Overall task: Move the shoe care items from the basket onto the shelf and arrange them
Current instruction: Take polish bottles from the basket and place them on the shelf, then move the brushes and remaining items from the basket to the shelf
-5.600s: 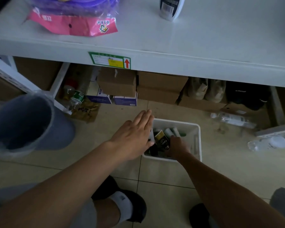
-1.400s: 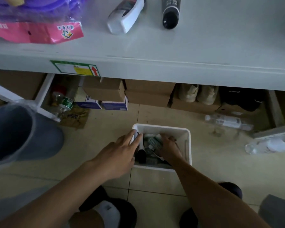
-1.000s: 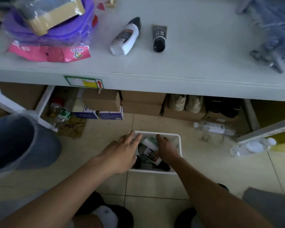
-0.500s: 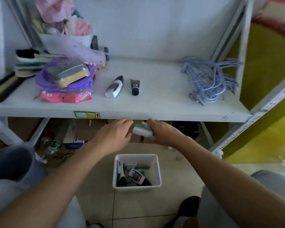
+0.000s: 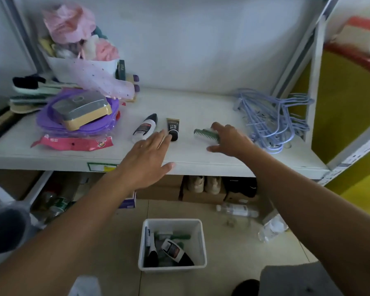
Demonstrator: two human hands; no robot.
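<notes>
No text can be read. The white black-capped bottle (image 5: 144, 129) and the small black tube (image 5: 173, 129) on the white shelf (image 5: 201, 107) bear labels, but their print is blurred.

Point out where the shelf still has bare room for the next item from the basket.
Widest bare patch: the shelf behind the bottle, tube and brush, back to the wall. A smaller gap lies between tube and brush. Crowded: the end under the purple pile, and the end under the hangers.
</notes>
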